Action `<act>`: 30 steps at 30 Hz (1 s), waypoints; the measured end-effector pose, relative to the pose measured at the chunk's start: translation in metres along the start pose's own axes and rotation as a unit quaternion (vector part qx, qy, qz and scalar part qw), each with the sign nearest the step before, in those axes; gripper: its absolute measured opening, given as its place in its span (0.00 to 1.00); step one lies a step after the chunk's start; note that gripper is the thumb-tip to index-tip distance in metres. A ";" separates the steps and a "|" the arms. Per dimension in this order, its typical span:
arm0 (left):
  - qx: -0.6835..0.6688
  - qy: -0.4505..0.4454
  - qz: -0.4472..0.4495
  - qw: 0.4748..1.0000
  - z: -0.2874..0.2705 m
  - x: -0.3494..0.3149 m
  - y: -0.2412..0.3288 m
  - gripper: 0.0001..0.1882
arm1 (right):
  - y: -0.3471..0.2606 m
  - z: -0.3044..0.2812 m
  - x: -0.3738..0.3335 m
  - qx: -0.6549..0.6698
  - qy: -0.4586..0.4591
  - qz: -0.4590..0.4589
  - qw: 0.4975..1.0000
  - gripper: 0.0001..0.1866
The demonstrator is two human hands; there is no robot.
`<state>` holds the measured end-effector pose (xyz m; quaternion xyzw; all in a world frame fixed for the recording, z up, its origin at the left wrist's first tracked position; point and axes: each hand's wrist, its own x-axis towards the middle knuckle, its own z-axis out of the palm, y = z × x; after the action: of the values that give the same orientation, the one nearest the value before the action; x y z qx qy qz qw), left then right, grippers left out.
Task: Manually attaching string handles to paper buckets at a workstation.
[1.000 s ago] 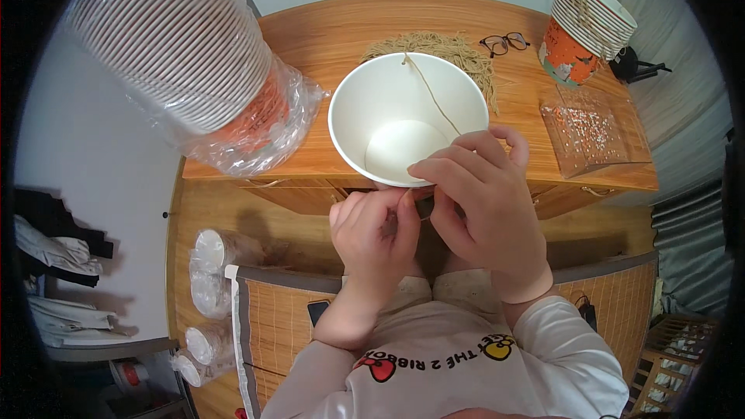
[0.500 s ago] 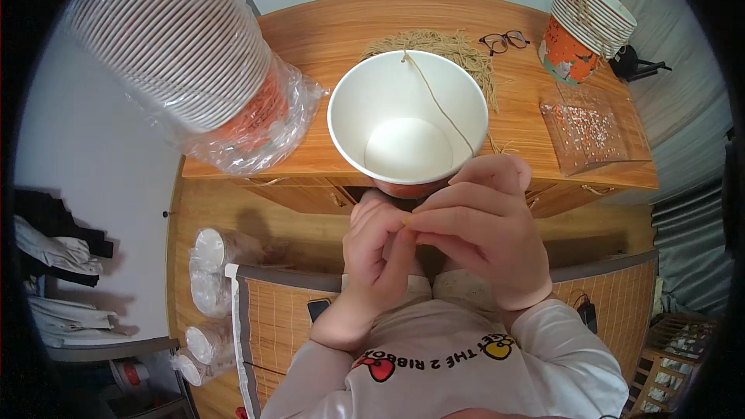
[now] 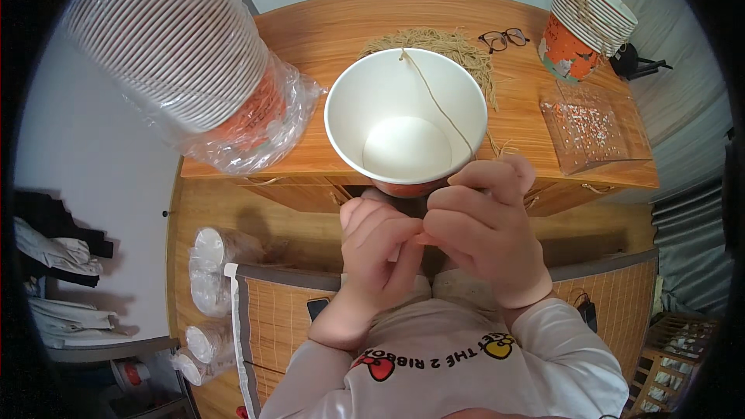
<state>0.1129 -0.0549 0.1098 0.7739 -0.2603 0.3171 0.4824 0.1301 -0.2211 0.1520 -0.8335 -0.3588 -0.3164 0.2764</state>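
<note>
A white-lined paper bucket (image 3: 407, 136) stands at the table's front edge, its mouth toward me. A thin tan cord (image 3: 438, 105) runs from a hole at its far rim, across the opening, to the curled fingers of my right hand (image 3: 489, 229). That hand is closed on the cord, its raised fingers beside the near right rim. My left hand (image 3: 376, 252) is closed too, thumb against forefinger. Both hands meet at the fingertips in front of the bucket, over my lap. A tiny orange-toned bit (image 3: 423, 239) shows between them, too small to name.
Behind the bucket lies a heap of tan cords (image 3: 458, 53), with eyeglasses (image 3: 504, 40) beside it. A tall bagged bucket stack (image 3: 186, 54) stands left. At right are a smaller bucket stack (image 3: 582, 27) and a clear tray of small beads (image 3: 586, 132). A phone (image 3: 317, 308) lies left of me.
My right fingers have curled in more, and the fingertips where both hands meet have shifted slightly right and down. The bucket and cord look nearly the same.
</note>
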 end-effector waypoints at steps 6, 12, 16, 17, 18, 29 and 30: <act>0.023 0.005 0.007 1.000 0.002 0.000 0.001 0.08 | 0.003 0.005 -0.001 -0.039 -0.006 -0.034 0.999 0.12; 0.019 0.006 0.006 1.000 0.004 0.002 -0.001 0.05 | 0.013 0.013 0.000 -0.002 -0.011 -0.020 1.000 0.16; 0.024 0.003 -0.001 1.000 0.005 0.002 -0.002 0.04 | 0.015 0.017 -0.001 0.004 -0.003 -0.018 1.000 0.17; 0.025 0.004 -0.002 1.000 0.004 0.002 -0.003 0.04 | 0.015 0.017 -0.001 -0.001 -0.004 -0.011 1.000 0.19; 0.028 0.004 -0.020 0.999 0.003 0.002 -0.003 0.04 | 0.015 0.014 0.001 0.000 -0.004 -0.012 1.000 0.19; 0.101 0.048 -0.080 0.990 0.012 -0.003 -0.017 0.05 | 0.021 0.001 0.002 0.008 0.030 0.044 0.999 0.20; 0.107 0.046 -0.081 0.990 0.012 -0.003 -0.018 0.05 | 0.020 0.003 0.001 0.008 0.030 0.044 0.999 0.20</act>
<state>0.1264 -0.0585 0.0935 0.8242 -0.1389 0.3386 0.4321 0.1474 -0.2309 0.1463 -0.8367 -0.3152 -0.3260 0.3071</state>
